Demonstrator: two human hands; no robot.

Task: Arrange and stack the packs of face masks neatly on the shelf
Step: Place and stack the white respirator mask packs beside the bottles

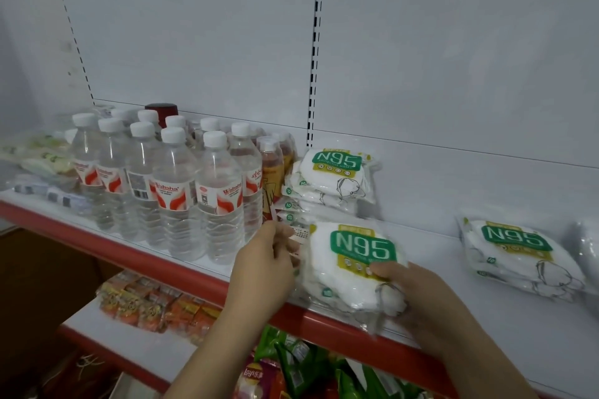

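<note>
A clear pack of white N95 face masks [350,256] with a green label lies at the shelf's front edge. My right hand [408,291] grips its right front side, thumb on top. My left hand [265,262] pinches the pack's left edge. Behind it stands a stack of several mask packs [330,181] against the back panel. Another mask pack [518,256] lies flat further right on the shelf.
The white shelf [421,230] has a red front lip [181,272]. Water bottles [175,185] and amber drink bottles [272,172] crowd the left part. Snack packs [155,304] and chip bags [291,366] fill the lower shelves. Bare shelf lies between the mask packs.
</note>
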